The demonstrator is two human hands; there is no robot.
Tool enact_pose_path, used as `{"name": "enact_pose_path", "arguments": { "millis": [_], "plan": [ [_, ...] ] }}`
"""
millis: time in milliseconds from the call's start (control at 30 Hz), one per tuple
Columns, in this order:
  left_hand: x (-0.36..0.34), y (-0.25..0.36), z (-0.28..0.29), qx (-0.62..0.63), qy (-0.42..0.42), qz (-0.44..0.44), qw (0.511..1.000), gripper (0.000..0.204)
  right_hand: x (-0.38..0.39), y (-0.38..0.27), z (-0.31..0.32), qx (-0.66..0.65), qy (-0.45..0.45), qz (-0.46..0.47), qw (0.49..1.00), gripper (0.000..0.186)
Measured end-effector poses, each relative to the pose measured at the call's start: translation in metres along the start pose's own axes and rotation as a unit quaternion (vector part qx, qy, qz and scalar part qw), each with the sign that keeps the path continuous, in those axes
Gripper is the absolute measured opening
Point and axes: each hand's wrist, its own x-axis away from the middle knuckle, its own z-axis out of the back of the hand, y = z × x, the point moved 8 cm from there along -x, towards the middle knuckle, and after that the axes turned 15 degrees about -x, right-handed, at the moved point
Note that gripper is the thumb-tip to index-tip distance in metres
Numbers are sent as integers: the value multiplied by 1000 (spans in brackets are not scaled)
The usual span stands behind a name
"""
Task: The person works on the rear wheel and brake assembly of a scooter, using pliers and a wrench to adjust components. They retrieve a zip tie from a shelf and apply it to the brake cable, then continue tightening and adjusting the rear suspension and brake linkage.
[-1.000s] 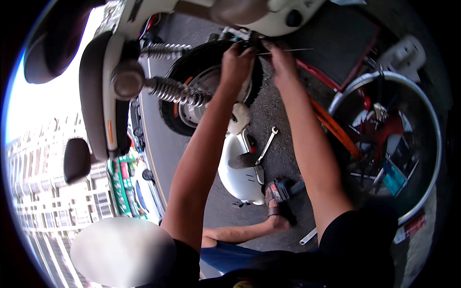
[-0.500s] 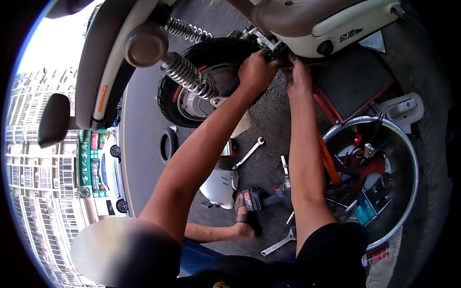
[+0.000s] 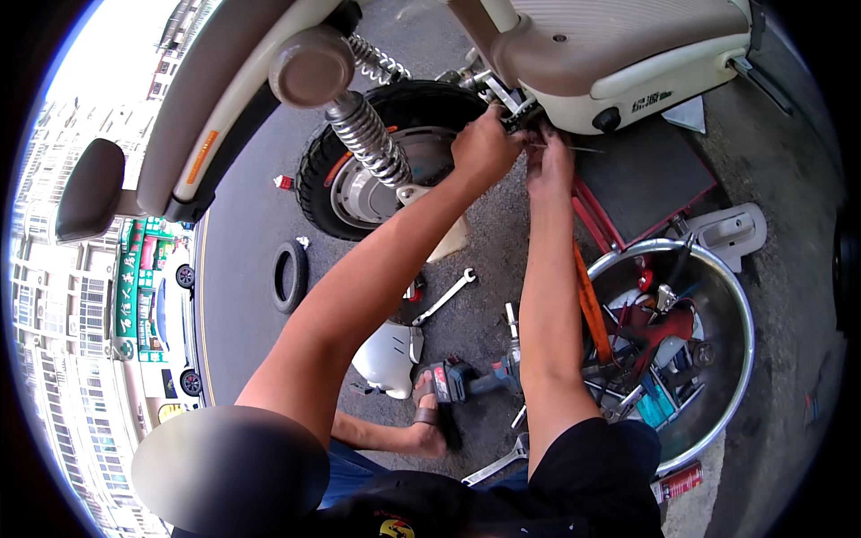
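Note:
Both my arms reach forward to the underside of a brown and cream scooter point(image 3: 574, 63), beside its wheel point(image 3: 314, 184). My left hand point(image 3: 487, 148) is closed at a dark metal bracket point(image 3: 513, 106) next to the wheel; what its fingers grip is hidden. Just right of it, my right hand point(image 3: 550, 163) pinches a thin metal rod point(image 3: 585, 149), whose end sticks out to the right. The fingertips of both hands almost meet below the scooter's body. A coil-spring shock absorber point(image 3: 372, 139) stands over the wheel, left of my left hand.
A metal basin point(image 3: 743, 359) full of tools stands at the right, beside a red-edged dark board point(image 3: 650, 188). On the ground lie a wrench point(image 3: 446, 296), an adjustable wrench point(image 3: 498, 462), a cordless power tool point(image 3: 475, 381), a white shell-like part point(image 3: 386, 359) and a loose tyre point(image 3: 289, 276).
The view has shifted, so the basin and ground tools sit further left. My hands stay at the bracket; the thin rod in my right hand now shows more clearly.

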Motion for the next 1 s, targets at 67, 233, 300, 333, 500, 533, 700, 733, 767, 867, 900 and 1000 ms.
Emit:
{"name": "enact_pose_path", "arguments": {
  "millis": [67,233,300,333,500,533,700,733,767,867,900,1000],
  "plan": [
    [-5,0,-2,10,23,-20,999,57,-5,1,1,15,-19,-18,1000,29],
    [1,11,0,5,5,-19,1000,60,4,-3,-1,11,-23,6,1000,23],
    [0,12,3,16,7,-24,1000,61,16,-10,-2,38,-14,17,999,21],
    [-1,14,7,16,10,-24,1000,56,22,-14,-2,49,-24,28,998,21],
    [20,-19,21,31,-43,-26,998,58,93,3,18,106,119,-34,987,56],
    [33,-16,41,36,55,-115,991,60,99,-1,16,120,116,-29,986,56],
    [157,-61,116,134,16,-448,884,52,115,-18,10,225,25,-106,968,65],
    [175,-88,112,142,-62,-455,877,48,120,-14,7,236,16,-115,965,61],
    [186,-120,94,192,-126,-443,867,44,123,-6,13,237,41,-138,961,59],
    [210,-232,44,339,-190,-232,892,43,144,24,13,251,32,-174,952,62],
    [218,-273,23,395,-131,-138,899,39,142,30,15,263,34,-172,949,62],
    [264,-366,-62,646,-71,193,736,29,130,52,15,262,-24,-188,946,63]
  ]
}}
